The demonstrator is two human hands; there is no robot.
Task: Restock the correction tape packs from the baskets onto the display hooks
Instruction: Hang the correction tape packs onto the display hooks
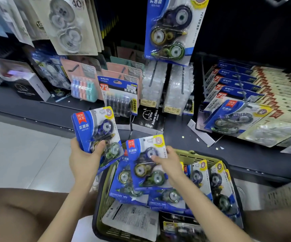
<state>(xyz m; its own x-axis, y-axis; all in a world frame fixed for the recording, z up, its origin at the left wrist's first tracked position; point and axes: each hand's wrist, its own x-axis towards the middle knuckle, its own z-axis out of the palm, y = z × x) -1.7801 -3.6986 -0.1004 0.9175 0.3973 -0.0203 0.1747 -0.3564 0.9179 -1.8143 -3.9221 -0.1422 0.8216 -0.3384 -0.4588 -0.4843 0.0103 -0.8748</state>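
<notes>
Left hand (85, 158): grips first pack (95, 130) by its lower part, thumb over the blister. The card is upright, raised over the floor just left of the basket.

Right hand (170, 163): holds second pack (145, 165) at its right edge, fingers across the front. The pack is just above the pile, top tilted up.

Hung pack (169, 28): one matching blue pack hangs far, top centre. Its hook is out of frame.

Basket (193, 154): olive, near. Many loose packs (219, 186) are inside, some flat, some on edge.

Right display: one like pack (232, 117) lies on the sloped row, far right.

Progress, as judged: early. At least one pack is up. Two are in the hands, not yet on hooks. Most of the stock is left in the basket.
</notes>
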